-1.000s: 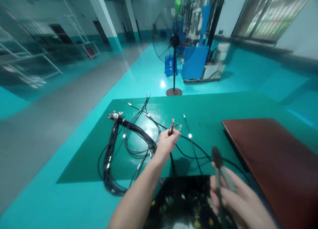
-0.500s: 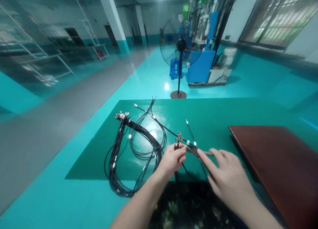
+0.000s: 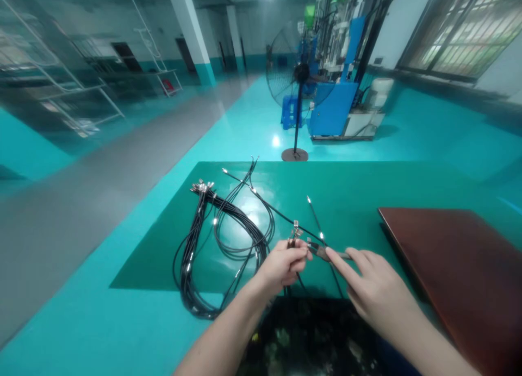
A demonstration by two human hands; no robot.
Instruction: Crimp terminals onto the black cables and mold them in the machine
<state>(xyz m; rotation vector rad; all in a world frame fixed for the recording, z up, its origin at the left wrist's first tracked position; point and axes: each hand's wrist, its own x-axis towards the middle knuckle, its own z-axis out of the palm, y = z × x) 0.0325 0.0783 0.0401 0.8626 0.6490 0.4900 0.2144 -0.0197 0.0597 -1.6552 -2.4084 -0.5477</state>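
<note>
Cable ends (image 3: 294,232), tool (image 3: 323,251) in hands (image 3: 284,264) over dark parts bin (image 3: 326,302)

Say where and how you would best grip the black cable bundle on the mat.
Probably the straight stretch of the bundle, just below its gathered terminals, coming from above on its left: there the strands lie tight together, while loose loops spread rightward.

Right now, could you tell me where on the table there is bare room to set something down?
The green mat is bare along its far right, between the loose cables and the brown board. A patch lies left of the cable bundle. The middle is crowded: the left hand grips cable ends, the right hand a tool.
</note>
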